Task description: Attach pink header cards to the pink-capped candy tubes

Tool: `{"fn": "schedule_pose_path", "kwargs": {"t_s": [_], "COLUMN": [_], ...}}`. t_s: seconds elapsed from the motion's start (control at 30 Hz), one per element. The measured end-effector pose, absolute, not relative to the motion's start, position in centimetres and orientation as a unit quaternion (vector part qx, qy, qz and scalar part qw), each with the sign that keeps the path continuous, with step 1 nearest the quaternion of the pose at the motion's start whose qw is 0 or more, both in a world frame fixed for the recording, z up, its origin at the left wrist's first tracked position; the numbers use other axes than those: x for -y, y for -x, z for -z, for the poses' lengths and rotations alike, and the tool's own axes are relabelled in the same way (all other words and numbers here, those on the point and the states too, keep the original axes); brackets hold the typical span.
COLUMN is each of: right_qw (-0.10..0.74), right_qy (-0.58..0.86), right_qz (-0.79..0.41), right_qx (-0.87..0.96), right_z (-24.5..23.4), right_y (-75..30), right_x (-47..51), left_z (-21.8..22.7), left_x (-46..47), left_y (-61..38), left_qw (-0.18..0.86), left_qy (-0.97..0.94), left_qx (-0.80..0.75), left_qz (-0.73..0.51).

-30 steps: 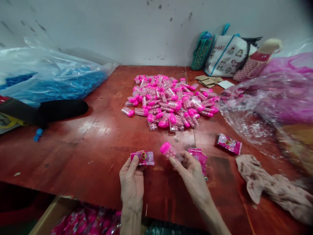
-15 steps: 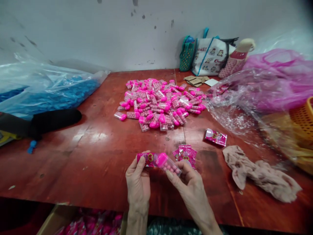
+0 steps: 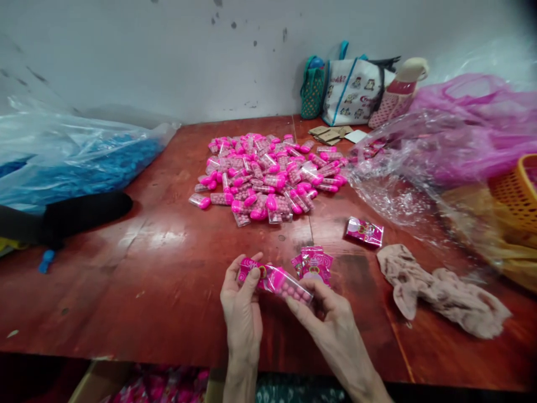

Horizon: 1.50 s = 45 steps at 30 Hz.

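My left hand (image 3: 242,305) pinches a printed magenta wrapper (image 3: 247,268) between thumb and fingers. In my right hand (image 3: 333,319) is a small clear candy container (image 3: 295,291) with pink balls inside and a pink cap. The container's cap end meets the wrapper's right end and appears to be at least partly inside its clear part. Just beyond my right fingers lies a loose stack of flat magenta wrappers (image 3: 316,262). Farther back spreads a large pile of similar pink-capped containers (image 3: 262,176).
A magenta packet bundle (image 3: 364,232) and a crumpled beige cloth (image 3: 444,296) lie at right, near clear plastic film and an orange basket (image 3: 514,190). A bag of blue items (image 3: 100,162) and a dark sleeve (image 3: 86,212) are at left. Bags stand by the wall.
The container's cap has moved left into line with the wrapper, and their ends now overlap more. Both hands keep their holds. The whole view has shifted slightly.
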State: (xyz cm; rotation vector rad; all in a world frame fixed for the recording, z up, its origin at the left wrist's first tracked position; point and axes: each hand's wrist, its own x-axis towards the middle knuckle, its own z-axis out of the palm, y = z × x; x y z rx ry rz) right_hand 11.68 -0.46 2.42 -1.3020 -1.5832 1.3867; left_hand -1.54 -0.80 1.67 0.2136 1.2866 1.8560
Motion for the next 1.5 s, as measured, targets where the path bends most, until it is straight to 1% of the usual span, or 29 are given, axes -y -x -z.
{"fn": "schedule_pose_path", "kwargs": {"t_s": [0.2, 0.3, 0.4, 0.53, 0.7, 0.77, 0.87, 0.97, 1.03, 1.13, 1.23, 1.3, 1.5], "right_qw": [0.402, 0.427, 0.432, 0.421, 0.37, 0.386, 0.443, 0.474, 0.474, 0.456, 0.449, 0.457, 0.49], "right_qy": [0.496, 0.49, 0.484, 0.478, 0.482, 0.492, 0.488, 0.466, 0.462, 0.465, 0.466, 0.471, 0.478], "right_qz": [-0.444, -0.419, -0.408, -0.432, -0.546, -0.535, -0.467, -0.43, -0.443, -0.509, -0.56, -0.554, -0.457], "right_qx": [0.628, 0.635, 0.642, 0.638, 0.576, 0.568, 0.589, 0.61, 0.605, 0.563, 0.518, 0.512, 0.568], "right_z": [-1.6, -1.2, -0.9, -1.1, -1.5, -1.2, -0.4, 0.1, 0.1, -0.3, -0.6, -0.5, 0.6], "right_y": [-11.3, -11.2, -11.1, -11.1, -11.0, -10.9, -10.6, -10.5, -10.5, -10.7, -10.7, -10.6, -10.3], "right_x": [0.7, 0.7, 0.7, 0.8, 0.6, 0.6, 0.9, 1.1, 1.1, 0.9, 0.8, 0.8, 1.2], "left_z": [-1.7, -1.5, -1.2, -0.8, -0.8, -0.8, -0.8, -0.7, -0.7, -0.7, -1.0, -1.3, -1.6], "left_x": [0.2, 0.1, 0.1, 0.0, -0.4, -0.6, -0.7, -0.6, -0.5, -0.4, -0.6, -0.7, -0.7], "left_y": [1.4, 1.1, 0.7, 0.6, 0.7, 0.4, -0.3, -0.8, -0.8, -0.9, -1.1, -1.4, -1.9], "left_qw": [0.527, 0.535, 0.534, 0.536, 0.524, 0.52, 0.526, 0.546, 0.568, 0.611, 0.635, 0.632, 0.592], "left_qy": [0.01, 0.024, 0.021, 0.0, -0.042, -0.046, -0.051, -0.046, -0.019, 0.031, 0.043, 0.041, 0.039], "left_qx": [-0.455, -0.448, -0.45, -0.465, -0.48, -0.477, -0.473, -0.47, -0.46, -0.437, -0.441, -0.46, -0.485], "left_qz": [-0.718, -0.716, -0.715, -0.704, -0.702, -0.707, -0.705, -0.692, -0.682, -0.659, -0.632, -0.622, -0.642]}}
